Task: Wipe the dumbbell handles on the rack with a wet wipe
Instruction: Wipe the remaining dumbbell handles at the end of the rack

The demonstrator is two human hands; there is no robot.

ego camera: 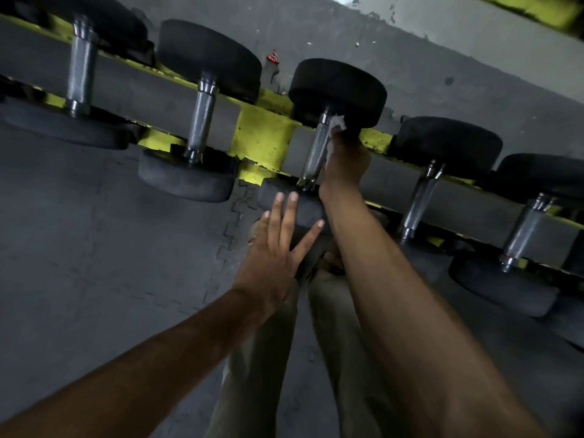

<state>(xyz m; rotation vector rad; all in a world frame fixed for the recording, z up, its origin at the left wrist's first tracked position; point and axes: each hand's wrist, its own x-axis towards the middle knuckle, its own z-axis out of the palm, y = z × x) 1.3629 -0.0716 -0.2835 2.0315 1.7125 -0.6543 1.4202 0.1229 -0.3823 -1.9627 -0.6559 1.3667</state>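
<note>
Several black dumbbells lie across a yellow and grey rack, their knurled metal handles bridging its two rails. My right hand presses a white wet wipe against the right side of the middle dumbbell's handle, near its far weight. My left hand is open with fingers spread, its fingertips resting on the near black weight of that same dumbbell. Most of the wipe is hidden under my right hand.
Other handles sit to the left and to the right. Dark interlocking floor mats lie below, a grey wall stands behind, and my legs in light trousers are under my arms.
</note>
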